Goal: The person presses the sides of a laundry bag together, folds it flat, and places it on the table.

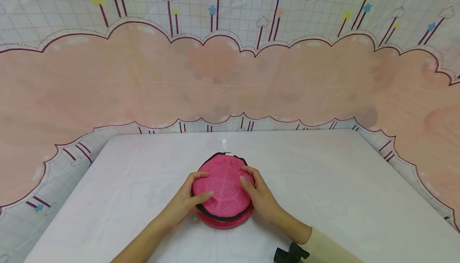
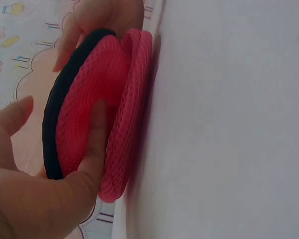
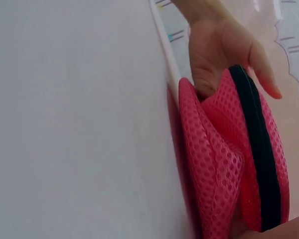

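Note:
A round pink mesh bag (image 1: 224, 187) with a black zipper (image 1: 230, 218) around its rim sits on the white table in the head view. My left hand (image 1: 182, 200) grips its left side, thumb lying across the top panel. From the opposite side my right hand (image 1: 265, 199) holds it, thumb and a finger on the mesh. The left wrist view shows the bag squashed into a fold (image 2: 129, 124) below the zipper band, with a digit of the left hand pressed into it. A similar fold (image 3: 209, 149) shows in the right wrist view, where most of the right hand is hidden.
The white table (image 1: 341, 175) extends around the bag on all sides. Behind it hangs a peach and white patterned cloth (image 1: 215, 83), which also runs down both table sides. A black device (image 1: 292, 253) sits by the right sleeve (image 1: 327, 247).

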Available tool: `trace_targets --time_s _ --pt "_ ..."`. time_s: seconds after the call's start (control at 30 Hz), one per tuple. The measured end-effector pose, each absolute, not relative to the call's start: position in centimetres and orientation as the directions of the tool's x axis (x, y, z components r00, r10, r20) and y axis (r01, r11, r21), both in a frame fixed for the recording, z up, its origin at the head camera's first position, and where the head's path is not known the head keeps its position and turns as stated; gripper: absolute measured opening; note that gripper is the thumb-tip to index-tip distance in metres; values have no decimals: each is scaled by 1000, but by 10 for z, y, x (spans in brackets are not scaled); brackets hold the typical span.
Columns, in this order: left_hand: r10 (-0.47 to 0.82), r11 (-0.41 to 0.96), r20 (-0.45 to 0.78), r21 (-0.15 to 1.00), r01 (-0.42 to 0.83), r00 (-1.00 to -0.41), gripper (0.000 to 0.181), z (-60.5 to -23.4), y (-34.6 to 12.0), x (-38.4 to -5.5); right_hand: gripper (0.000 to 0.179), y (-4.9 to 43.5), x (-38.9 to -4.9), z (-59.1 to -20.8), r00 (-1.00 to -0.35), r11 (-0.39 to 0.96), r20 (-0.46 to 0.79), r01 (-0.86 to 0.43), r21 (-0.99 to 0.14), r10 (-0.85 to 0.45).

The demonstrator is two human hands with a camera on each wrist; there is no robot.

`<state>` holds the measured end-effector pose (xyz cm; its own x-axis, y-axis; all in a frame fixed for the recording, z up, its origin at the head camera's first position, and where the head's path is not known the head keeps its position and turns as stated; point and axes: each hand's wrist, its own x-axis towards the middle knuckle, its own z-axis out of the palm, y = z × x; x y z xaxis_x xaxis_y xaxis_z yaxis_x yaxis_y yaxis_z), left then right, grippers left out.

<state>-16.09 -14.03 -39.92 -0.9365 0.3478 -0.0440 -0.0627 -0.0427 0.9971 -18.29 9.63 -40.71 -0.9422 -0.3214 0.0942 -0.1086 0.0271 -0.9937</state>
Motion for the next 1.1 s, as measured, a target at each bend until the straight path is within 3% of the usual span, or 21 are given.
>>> trace_targets --time_s 0.17,0.3,0.43,0.57,0.7,0.9,1.1 --pt "278 92 -40 996 -15 -960 49 -386 -147 -161 46 103 -184 -397 -943 193 108 -174 -966 -314" --pt "190 363 35 926 103 -981 56 -368 -156 -160 49 109 -188 -386 -949 355 137 -237 -904 -284" --pt "181 588 207 761 274 -962 72 -359 -157 -166 50 108 -194 -377 -911 421 263 -385 -822 -318" --pt "335 733 306 510 451 -891 92 -364 -146 -174 59 102 -198 -377 -832 493 328 -535 -686 -447" --pt "460 727 286 421 542 -840 102 -374 -133 -176 69 96 -198 -382 -800 558 271 -576 -598 -536" --pt "509 714 218 433 550 -832 107 -387 -127 -175 74 92 -194 -390 -780 567 271 -604 -560 -564" --pt "534 722 236 373 583 -812 110 -393 -124 -173 77 90 -191 -395 -779 617 228 -609 -499 -585"
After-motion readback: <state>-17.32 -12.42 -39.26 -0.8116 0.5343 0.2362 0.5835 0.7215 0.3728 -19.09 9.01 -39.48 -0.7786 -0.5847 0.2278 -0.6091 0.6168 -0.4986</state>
